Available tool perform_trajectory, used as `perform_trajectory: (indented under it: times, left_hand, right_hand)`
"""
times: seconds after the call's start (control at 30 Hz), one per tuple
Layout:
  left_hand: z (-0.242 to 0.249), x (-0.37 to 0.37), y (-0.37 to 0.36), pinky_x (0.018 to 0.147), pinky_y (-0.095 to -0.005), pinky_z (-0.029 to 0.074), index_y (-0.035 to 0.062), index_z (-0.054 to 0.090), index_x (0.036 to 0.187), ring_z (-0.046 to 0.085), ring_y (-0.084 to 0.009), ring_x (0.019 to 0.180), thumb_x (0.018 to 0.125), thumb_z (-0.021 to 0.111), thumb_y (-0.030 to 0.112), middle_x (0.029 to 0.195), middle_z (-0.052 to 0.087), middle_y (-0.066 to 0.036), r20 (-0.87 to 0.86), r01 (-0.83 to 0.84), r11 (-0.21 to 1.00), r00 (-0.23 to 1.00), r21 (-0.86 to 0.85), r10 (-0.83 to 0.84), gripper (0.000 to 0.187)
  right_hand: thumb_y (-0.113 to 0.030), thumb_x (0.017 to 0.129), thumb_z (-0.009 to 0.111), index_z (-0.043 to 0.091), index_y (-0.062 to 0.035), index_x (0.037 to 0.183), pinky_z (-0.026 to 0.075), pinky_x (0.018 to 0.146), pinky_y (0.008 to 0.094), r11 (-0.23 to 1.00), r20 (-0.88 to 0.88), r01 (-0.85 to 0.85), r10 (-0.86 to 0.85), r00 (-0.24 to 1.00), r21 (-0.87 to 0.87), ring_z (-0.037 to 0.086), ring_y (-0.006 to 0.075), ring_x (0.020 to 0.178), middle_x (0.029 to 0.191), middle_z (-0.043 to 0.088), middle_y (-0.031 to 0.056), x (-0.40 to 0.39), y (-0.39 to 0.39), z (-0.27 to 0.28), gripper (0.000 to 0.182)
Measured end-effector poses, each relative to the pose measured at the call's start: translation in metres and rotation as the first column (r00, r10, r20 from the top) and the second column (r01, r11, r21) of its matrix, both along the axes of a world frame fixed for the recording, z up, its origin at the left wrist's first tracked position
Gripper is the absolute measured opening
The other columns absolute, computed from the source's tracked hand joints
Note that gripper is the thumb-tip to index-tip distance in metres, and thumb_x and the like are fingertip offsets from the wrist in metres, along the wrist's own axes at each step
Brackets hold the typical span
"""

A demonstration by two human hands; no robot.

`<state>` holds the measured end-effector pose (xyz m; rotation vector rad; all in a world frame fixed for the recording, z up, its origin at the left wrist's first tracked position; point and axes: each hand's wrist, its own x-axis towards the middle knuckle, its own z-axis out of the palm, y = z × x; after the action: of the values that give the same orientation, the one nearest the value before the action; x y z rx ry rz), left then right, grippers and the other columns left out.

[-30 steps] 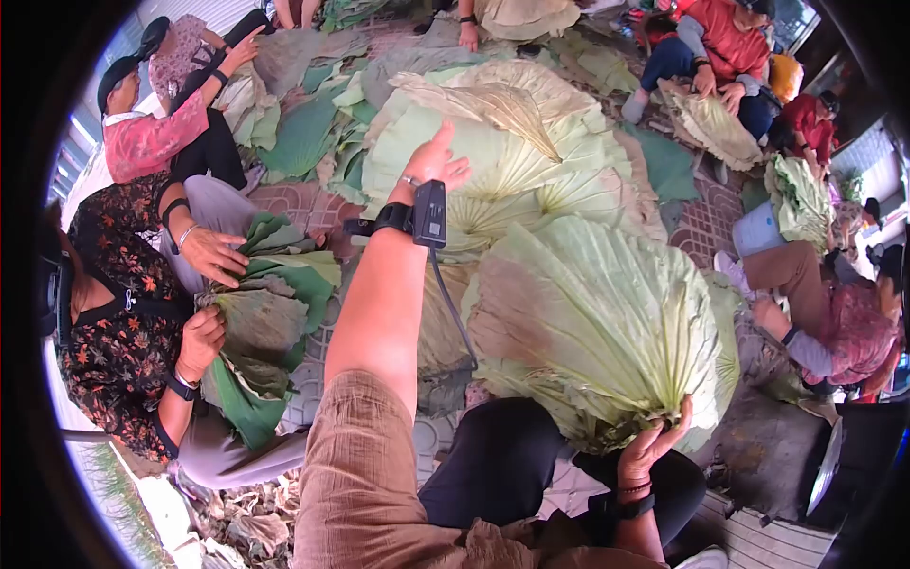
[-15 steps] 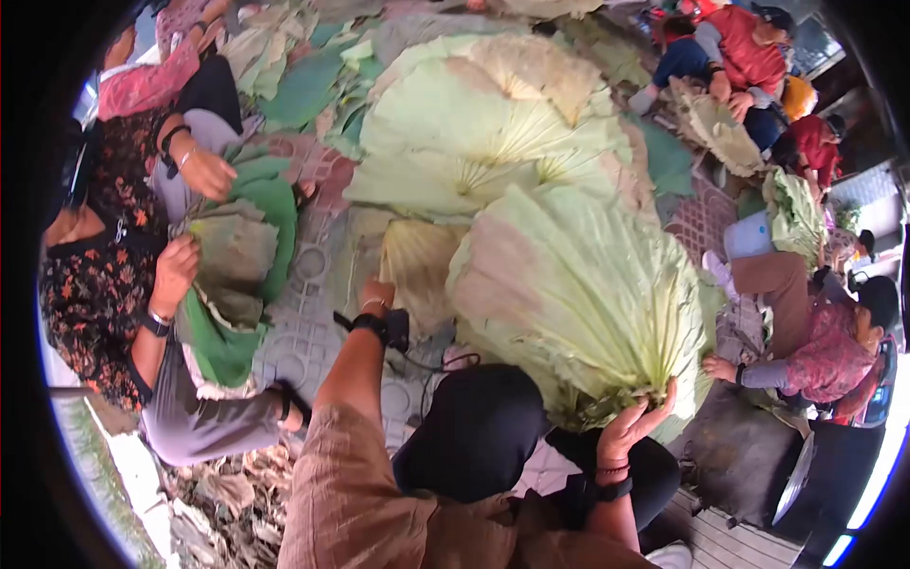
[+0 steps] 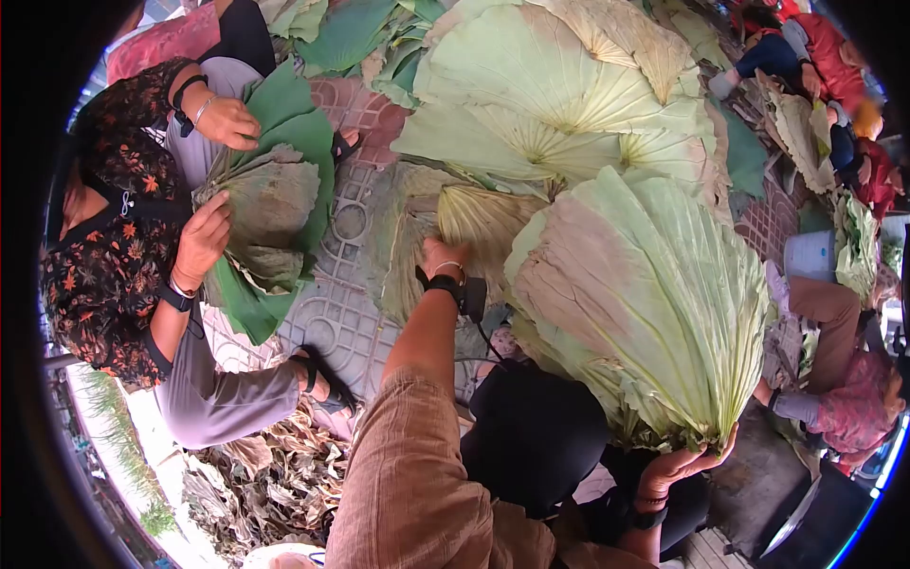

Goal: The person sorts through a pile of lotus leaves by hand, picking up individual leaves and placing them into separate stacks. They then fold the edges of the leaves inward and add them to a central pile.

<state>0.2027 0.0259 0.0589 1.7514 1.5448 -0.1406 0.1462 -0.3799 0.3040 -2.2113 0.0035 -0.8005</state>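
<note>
Head view: right hand fingers clamp the light, floppy, tear-prone leaf bundle at its gathered stems, while left hand, grip unclear, touches a folded leaf beyond.

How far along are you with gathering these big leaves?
Done: a thick fan-shaped bundle of pale green leaves, gripped at the stems by the right hand. In hand: the left hand reaches a folded yellowish leaf on the ground. Left: many flat leaves beyond.
</note>
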Motion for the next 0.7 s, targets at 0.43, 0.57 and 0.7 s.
perform_trajectory:
  times: [0.43, 0.57, 0.7]
  left_hand:
    - [0.167, 0.041, 0.029, 0.069, -0.03, 0.051, 0.0048, 0.062, 0.095, 0.062, -0.0157, 0.074, 0.072, 0.065, -0.005, 0.088, 0.066, -0.005, 0.908, 0.191, 0.939, 0.37, -0.284, 0.199, 0.025]
    - [0.272, 0.117, 0.022, 0.075, -0.0298, 0.049, 0.0048, 0.058, 0.104, 0.061, -0.0166, 0.081, 0.076, 0.065, 0.002, 0.093, 0.064, -0.005, 0.954, 0.364, 0.893, 0.232, -0.267, 0.19, 0.029]
    - [0.33, 0.202, 0.011, 0.074, -0.0337, 0.049, 0.0048, 0.054, 0.11, 0.06, -0.0188, 0.082, 0.081, 0.065, 0.01, 0.099, 0.062, -0.007, 0.97, 0.453, 0.859, 0.099, -0.241, 0.22, 0.032]
  right_hand:
    - [-0.035, 0.095, 0.037, 0.026, 0.001, 0.138, 0.018, 0.11, 0.0467, 0.999, 0.014, 0.002, -0.002, 1.0, -0.036, 0.028, 0.0327, 0.131, 0.141, 0.03, 0.019, -0.004, -0.005, 0.0, 0.057]
    - [-0.032, 0.094, 0.038, 0.029, 0.0007, 0.136, 0.018, 0.109, 0.0467, 0.997, -0.017, -0.007, 0.006, 1.0, -0.073, 0.027, 0.0338, 0.132, 0.14, 0.031, 0.0193, -0.004, -0.004, 0.006, 0.054]
    - [-0.03, 0.094, 0.039, 0.03, 0.0008, 0.135, 0.019, 0.109, 0.0467, 0.993, -0.023, -0.014, 0.012, 1.0, -0.114, 0.029, 0.035, 0.13, 0.138, 0.033, 0.0202, -0.005, -0.001, 0.011, 0.053]
